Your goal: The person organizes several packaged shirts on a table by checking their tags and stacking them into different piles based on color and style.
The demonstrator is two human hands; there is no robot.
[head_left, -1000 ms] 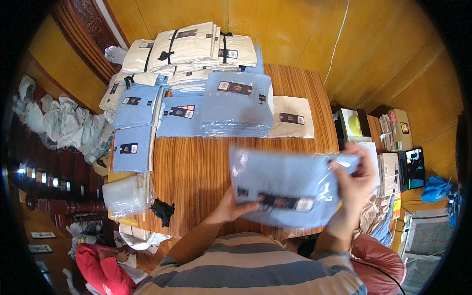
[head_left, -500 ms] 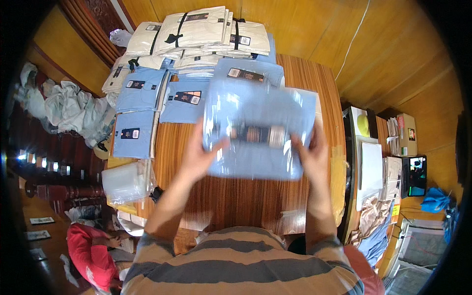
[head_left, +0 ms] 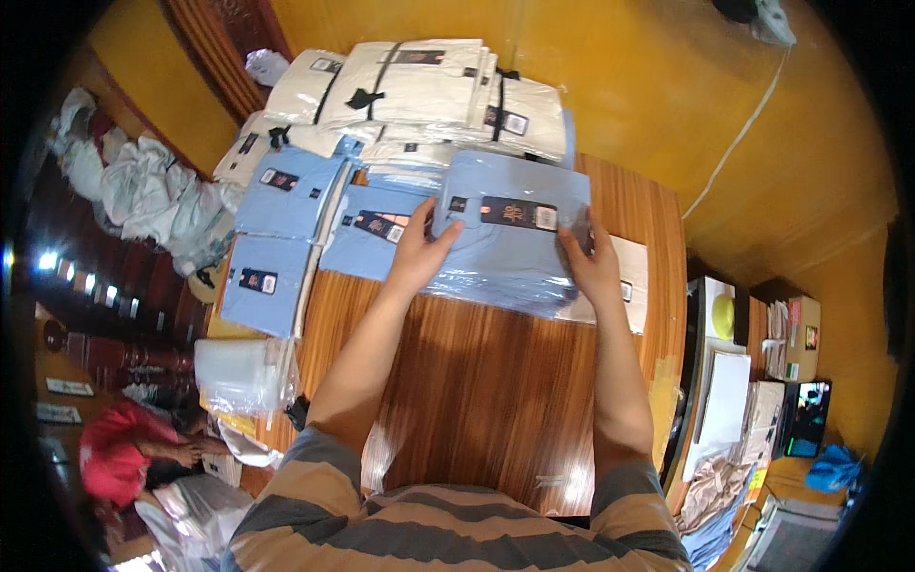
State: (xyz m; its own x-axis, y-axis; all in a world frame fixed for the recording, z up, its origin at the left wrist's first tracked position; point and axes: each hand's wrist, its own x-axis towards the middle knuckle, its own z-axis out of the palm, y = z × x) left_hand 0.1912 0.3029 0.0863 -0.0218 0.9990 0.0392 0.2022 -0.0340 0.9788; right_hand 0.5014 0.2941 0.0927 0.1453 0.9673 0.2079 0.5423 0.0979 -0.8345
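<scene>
A folded light-blue shirt in a clear plastic bag (head_left: 505, 255) lies level on a stack of similar bagged shirts toward the back of the table. A dark tag (head_left: 519, 214) shows on its front. My left hand (head_left: 424, 248) grips its left edge, thumb on top. Opposite, my right hand (head_left: 593, 259) holds the right edge the same way; the fingers underneath are hidden. Just left of my left hand lies another blue shirt with tags (head_left: 367, 229). A cream folded shirt (head_left: 629, 281) shows partly behind my right wrist.
Cream folded shirts tied with black ribbon (head_left: 419, 91) are piled at the back. More blue shirts (head_left: 257, 296) line the left side, with clear plastic bags (head_left: 243, 372) nearer me. A side table with papers (head_left: 724, 391) stands right. A person in red (head_left: 119, 448) sits lower left.
The bagged blue shirt has gone from being held up in front of me, away toward the back, down onto the stack. Both hands have moved with it and still hold its edges.
</scene>
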